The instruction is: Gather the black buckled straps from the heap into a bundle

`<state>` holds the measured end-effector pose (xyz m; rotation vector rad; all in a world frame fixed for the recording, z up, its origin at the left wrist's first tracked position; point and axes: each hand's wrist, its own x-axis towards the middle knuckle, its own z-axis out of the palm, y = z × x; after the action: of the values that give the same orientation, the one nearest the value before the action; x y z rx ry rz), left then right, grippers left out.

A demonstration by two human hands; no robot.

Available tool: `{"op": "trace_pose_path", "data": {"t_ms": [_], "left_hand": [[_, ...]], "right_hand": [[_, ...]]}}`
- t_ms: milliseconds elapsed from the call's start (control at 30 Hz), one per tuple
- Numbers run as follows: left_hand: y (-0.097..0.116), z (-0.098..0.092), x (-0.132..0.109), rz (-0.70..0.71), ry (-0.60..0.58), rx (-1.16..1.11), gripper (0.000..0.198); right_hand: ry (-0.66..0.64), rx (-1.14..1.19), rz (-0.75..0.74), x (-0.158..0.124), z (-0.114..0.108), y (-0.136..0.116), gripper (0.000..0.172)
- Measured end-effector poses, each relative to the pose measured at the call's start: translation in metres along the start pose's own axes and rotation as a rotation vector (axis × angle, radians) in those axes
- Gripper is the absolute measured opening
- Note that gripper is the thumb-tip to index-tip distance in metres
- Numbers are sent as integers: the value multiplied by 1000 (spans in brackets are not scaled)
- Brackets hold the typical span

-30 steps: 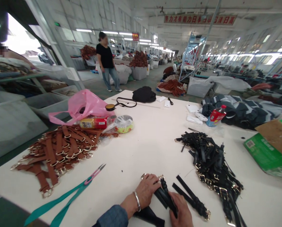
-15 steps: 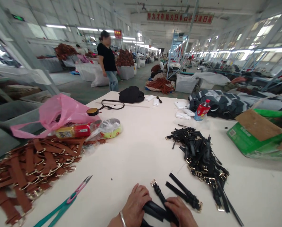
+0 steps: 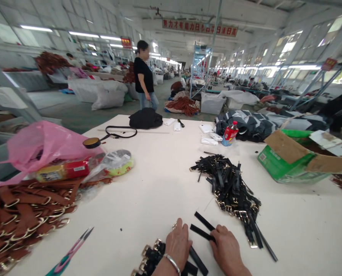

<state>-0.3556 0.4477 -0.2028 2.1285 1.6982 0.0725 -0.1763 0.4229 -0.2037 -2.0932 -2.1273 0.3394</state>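
My left hand point(image 3: 178, 243), with a bracelet at its wrist, is closed over a black buckle strap point(image 3: 198, 260); a gold buckle shows at its fingertips. Under and beside that wrist lies a row of black straps with gold buckles point(image 3: 149, 255), partly cut off by the lower edge. My right hand point(image 3: 226, 249) has its fingers closed on a pair of short black straps point(image 3: 202, 226), whose buckle ends are hidden beneath it. Beyond it lies a heap of black buckle straps point(image 3: 231, 188).
On the left are brown straps with metal rings point(image 3: 24, 214), thread snips point(image 3: 73, 249), a pink bag point(image 3: 41, 145) and a tape roll point(image 3: 121, 163). A red-labelled bottle point(image 3: 230, 134) and green carton point(image 3: 285, 161) stand at right. A person point(image 3: 143, 76) stands beyond the table point(image 3: 156, 161).
The view has swung right. My left hand has shifted onto the buckle strap, and my right hand has gone from the held bundle to the strap pair. The row of buckles has come into view.
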Motion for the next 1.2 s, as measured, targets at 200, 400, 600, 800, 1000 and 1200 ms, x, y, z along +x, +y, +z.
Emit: {"op": "trace_pose_path", "data": {"t_ms": [200,400,600,800,1000,1200], "left_hand": [[-1,3,5,-38,41,-37,27],[-13,-7,-3,-85,108,-51,19],[-39,-20,-18,-153,84,0,18],[-48,-29,-21,-13,227,-149,32],[-34,-29,-7,235,5,-237,47],[-36,-38,-2,269,-77,14,43]], "right_hand": [[-32,167,82,0,-10,-11,13],[-102,710,145,20,-11,-20,10],[-221,1093,252,40,20,-43,14],[-218,1363,393,39,29,-65,24],[-304,1478,333,25,19,-86,25],[143,674,123,9,10,-13,25]]}}
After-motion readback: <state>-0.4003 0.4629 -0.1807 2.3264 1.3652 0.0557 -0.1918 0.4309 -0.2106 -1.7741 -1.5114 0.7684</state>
